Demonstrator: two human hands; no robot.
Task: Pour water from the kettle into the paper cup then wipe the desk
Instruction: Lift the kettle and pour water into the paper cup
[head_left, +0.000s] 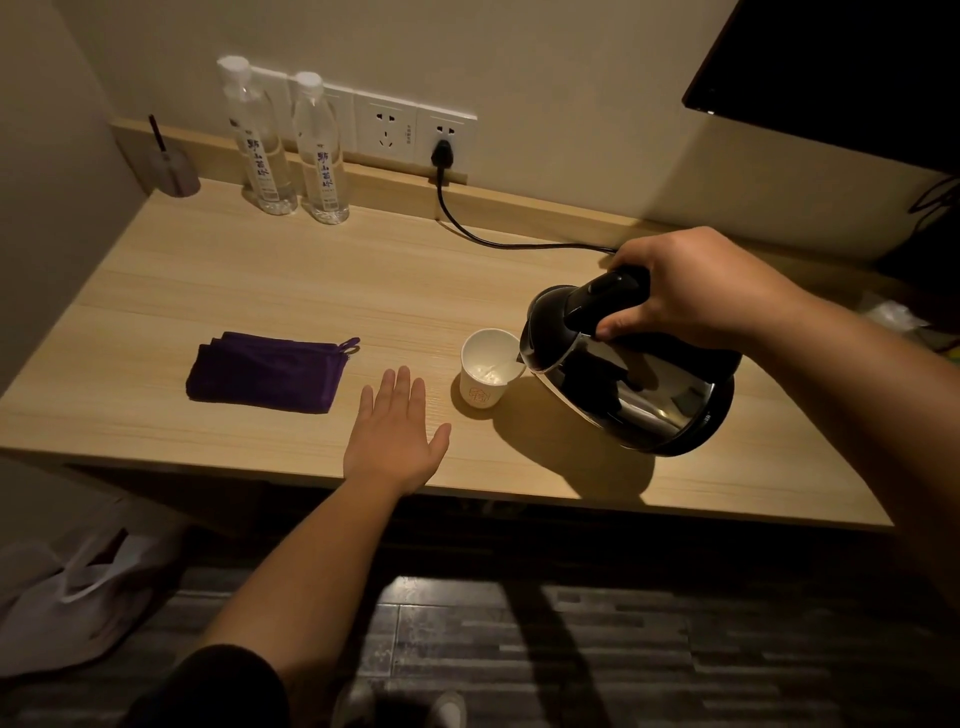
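Note:
My right hand (691, 291) grips the black handle of a steel kettle (634, 384), which is tilted to the left with its spout over the rim of a white paper cup (485, 371). Water runs from the spout into the cup, and some water lies at the cup's bottom. The cup stands upright on the wooden desk (260, 291). My left hand (397, 431) lies flat and open on the desk, just left of the cup, holding nothing. A folded purple cloth (265, 371) rests on the desk further left.
Two clear water bottles (291, 145) stand at the back against the wall. A black power cord (467, 228) runs from a wall socket (444, 140) across the desk toward the kettle. A small holder with a pen (171, 166) sits in the back left corner. A white bag (88, 582) lies on the floor.

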